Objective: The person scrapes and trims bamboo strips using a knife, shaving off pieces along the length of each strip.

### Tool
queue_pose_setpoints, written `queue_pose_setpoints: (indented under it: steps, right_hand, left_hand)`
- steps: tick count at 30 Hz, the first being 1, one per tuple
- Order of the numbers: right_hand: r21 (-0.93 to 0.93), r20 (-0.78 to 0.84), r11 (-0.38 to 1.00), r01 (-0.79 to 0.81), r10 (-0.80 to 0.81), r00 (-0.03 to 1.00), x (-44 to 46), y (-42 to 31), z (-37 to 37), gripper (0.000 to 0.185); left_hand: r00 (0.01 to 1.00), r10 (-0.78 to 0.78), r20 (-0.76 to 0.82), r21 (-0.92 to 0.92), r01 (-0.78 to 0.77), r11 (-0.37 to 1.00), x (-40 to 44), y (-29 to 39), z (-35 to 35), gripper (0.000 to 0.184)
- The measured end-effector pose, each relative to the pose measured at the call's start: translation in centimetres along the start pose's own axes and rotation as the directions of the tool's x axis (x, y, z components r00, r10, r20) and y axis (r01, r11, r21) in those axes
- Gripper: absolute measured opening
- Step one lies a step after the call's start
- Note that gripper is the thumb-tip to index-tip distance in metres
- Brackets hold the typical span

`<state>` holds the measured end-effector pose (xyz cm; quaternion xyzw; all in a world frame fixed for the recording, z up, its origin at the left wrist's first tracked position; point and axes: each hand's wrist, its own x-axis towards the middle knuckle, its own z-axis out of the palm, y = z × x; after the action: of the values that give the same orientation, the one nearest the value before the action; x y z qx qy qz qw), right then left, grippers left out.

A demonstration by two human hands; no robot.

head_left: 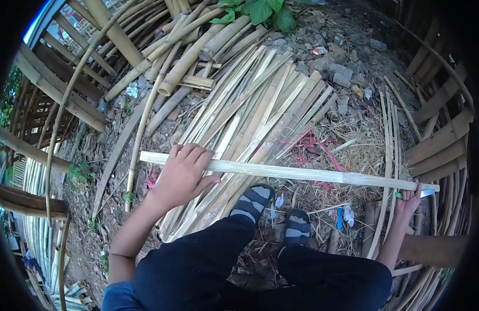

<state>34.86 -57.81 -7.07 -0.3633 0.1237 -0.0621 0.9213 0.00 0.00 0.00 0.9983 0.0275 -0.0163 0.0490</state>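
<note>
Above the littered ground (pixel 115 192), you hold a bamboo strip (pixel 281 171) crosswise – your left hand (pixel 185 170) clasped round one end, likely steadying it, your right hand (pixel 408 200) clenched on a knife (pixel 428 192) at the other. Split strips (pixel 260 129) lie piled lengthwise beneath – seemingly within reach.

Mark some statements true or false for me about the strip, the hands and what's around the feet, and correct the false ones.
1. The left hand grips the strip. True.
2. The right hand is at the strip's middle. False: it is near one end, with what looks like a knife.
3. The strip passes over a pile of others. True.
4. The sandals are bright red. False: they look grey.
</note>
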Motion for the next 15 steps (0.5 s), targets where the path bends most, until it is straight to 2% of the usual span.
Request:
queue_pose_setpoints:
  steps: [2,3,4,5,6,7,8,9,10,11,12,13,15]
  right_hand:
    - [0.015,0.014,1.0,-0.005,0.005,1.0,1.7,-0.7,-0.9,0.025]
    - [0.022,0.044,0.999,-0.03,0.029,0.999,-0.2,-1.0,0.0,0.025]
    - [0.05,0.063,0.997,-0.053,0.05,0.997,-0.1,-0.9,0.0,0.025]
    - [0.068,0.074,0.995,-0.073,0.068,0.995,-0.4,-1.1,-0.1,0.026]
    - [0.071,0.093,0.995,-0.074,0.067,0.993,-0.6,-1.0,0.3,0.026]
    - [0.053,0.044,0.998,-0.033,0.03,0.999,-0.9,-0.9,0.5,0.026]
    - [0.036,-0.002,0.999,0.008,-0.008,1.0,-1.1,-0.6,0.8,0.027]
    - [0.043,0.015,0.999,0.011,-0.011,1.0,-1.5,-0.2,1.2,0.027]
    - [0.038,0.033,0.999,0.009,-0.01,0.999,-1.9,0.4,1.4,0.028]
    - [0.031,0.05,1.0,0.006,-0.008,0.999,-2.2,0.9,1.6,0.029]
    - [0.01,0.077,1.0,0.013,-0.014,0.997,-2.4,1.5,1.6,0.03]
    - [0.012,0.084,1.0,0.014,-0.015,0.996,-2.8,2.4,2.1,0.03]
    - [0.114,0.109,0.991,-0.066,0.054,0.993,-4.5,4.3,2.4,0.031]
  left_hand:
    - [0.968,0.092,-0.233,0.119,-0.066,0.991,0.9,1.5,0.2,0.06]
    - [0.97,0.069,-0.232,0.13,-0.039,0.991,-1.1,0.6,-1.4,0.06]
    - [0.829,-0.003,-0.559,0.075,0.054,0.996,-1.3,1.0,-0.5,0.052]
    - [0.583,-0.074,-0.809,-0.009,0.114,0.993,-1.9,1.4,0.7,0.045]
    - [0.516,-0.192,-0.835,-0.205,0.032,0.978,-2.7,1.6,2.6,0.036]
    - [0.595,-0.327,-0.734,-0.452,-0.07,0.889,-3.0,2.3,4.3,0.033]
    - [0.68,-0.417,-0.604,-0.669,-0.147,0.729,-2.9,3.1,5.8,0.029]
    - [0.836,-0.495,-0.237,-0.906,-0.007,0.423,-2.6,4.3,6.9,0.023]
    - [0.88,-0.451,0.147,-0.983,0.182,0.034,-1.8,5.0,8.2,0.027]
    - [0.923,-0.382,0.034,-0.993,-0.012,-0.118,-0.4,6.3,9.1,0.033]
    - [0.965,-0.262,-0.031,-0.994,-0.057,-0.093,0.8,6.8,9.8,0.046]
    - [0.963,-0.265,-0.037,-0.994,-0.063,-0.091,2.0,7.8,9.7,0.046]
    - [0.962,-0.263,-0.078,-0.941,-0.158,-0.301,4.7,9.9,9.4,0.055]
